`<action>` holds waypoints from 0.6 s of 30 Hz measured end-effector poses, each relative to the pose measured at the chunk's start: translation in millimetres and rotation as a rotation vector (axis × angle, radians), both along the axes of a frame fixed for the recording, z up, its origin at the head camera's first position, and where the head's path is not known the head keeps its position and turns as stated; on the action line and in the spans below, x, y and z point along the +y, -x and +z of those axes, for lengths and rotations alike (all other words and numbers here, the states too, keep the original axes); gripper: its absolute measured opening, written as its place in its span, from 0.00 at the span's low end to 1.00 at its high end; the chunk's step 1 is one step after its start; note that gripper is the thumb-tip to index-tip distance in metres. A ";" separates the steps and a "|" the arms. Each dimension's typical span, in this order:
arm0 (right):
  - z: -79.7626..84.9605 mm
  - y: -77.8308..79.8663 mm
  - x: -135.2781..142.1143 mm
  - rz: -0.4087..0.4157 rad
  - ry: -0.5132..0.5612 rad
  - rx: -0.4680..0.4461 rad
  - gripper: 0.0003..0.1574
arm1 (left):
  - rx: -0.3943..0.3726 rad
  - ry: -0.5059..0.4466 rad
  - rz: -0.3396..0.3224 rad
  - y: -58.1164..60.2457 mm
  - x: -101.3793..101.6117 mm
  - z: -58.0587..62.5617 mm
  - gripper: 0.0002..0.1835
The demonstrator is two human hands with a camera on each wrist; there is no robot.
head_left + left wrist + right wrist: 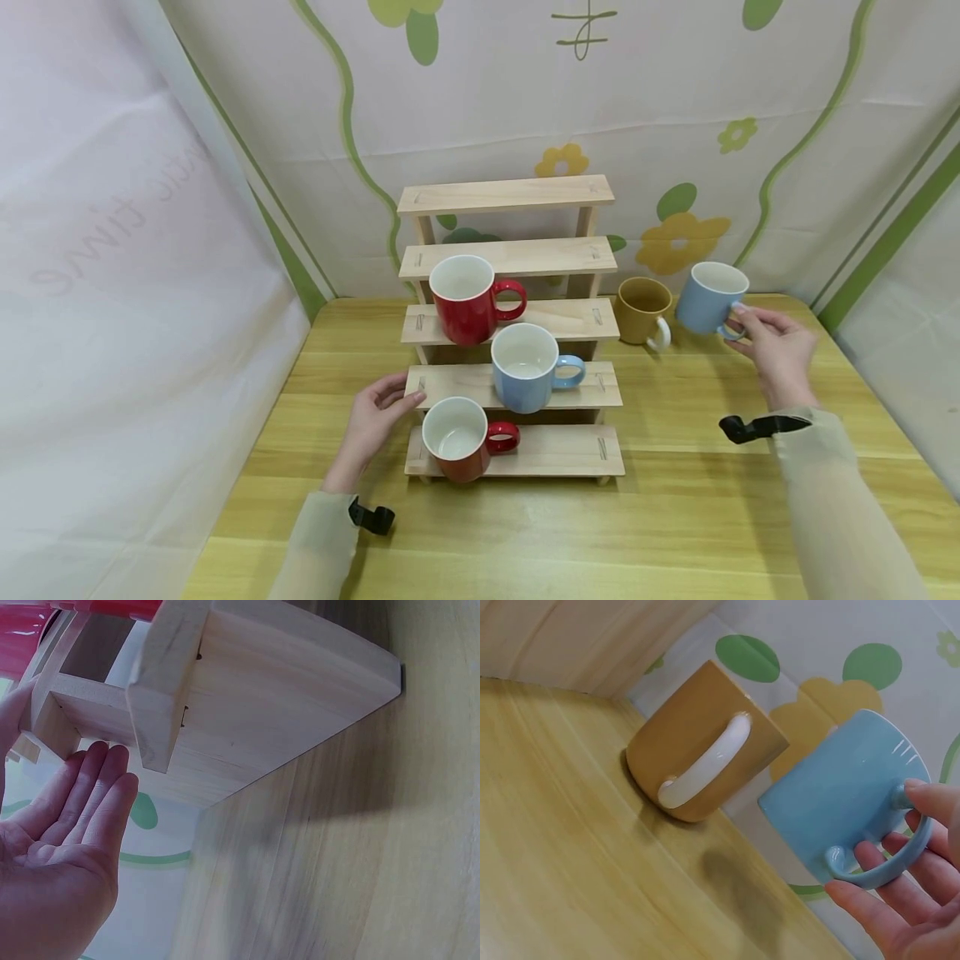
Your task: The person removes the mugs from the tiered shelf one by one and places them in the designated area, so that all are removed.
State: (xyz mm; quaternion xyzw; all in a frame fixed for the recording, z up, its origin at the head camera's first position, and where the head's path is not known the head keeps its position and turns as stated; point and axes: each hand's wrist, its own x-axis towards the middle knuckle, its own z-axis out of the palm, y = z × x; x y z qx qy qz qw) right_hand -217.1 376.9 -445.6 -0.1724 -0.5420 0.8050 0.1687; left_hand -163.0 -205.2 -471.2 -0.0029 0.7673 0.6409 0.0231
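Observation:
My right hand (783, 346) pinches the handle of a light blue mug (847, 795), thumb at the handle's top and fingers through and under it. The mug is off the table, its shadow falling below. Beside it, a mustard-brown mug (705, 742) with a white handle stands on the table. My left hand (377, 417) is at the left end of a stepped wooden rack (442, 383), thumb over a lower board; the left wrist view shows its fingers nearly straight under the boards. On the rack sit a red mug (467, 312), a blue mug (522, 387) and a reddish-brown mug (461, 458).
The wooden table (525, 533) bears the rack near its middle. A white curtain (487, 108) with flower prints hangs behind, and white cloth walls close off both sides. The rack's top board (506, 196) stands close to the curtain.

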 end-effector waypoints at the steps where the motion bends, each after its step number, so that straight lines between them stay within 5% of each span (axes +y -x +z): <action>1: -1.0 0.4 -0.1 0.001 0.002 -0.005 0.11 | -0.001 0.001 0.000 0.0 -0.1 0.0 0.27; 18: -25.6 3.2 -4.2 0.005 0.037 -0.046 0.08 | -0.001 -0.011 0.002 -0.1 0.5 0.3 0.27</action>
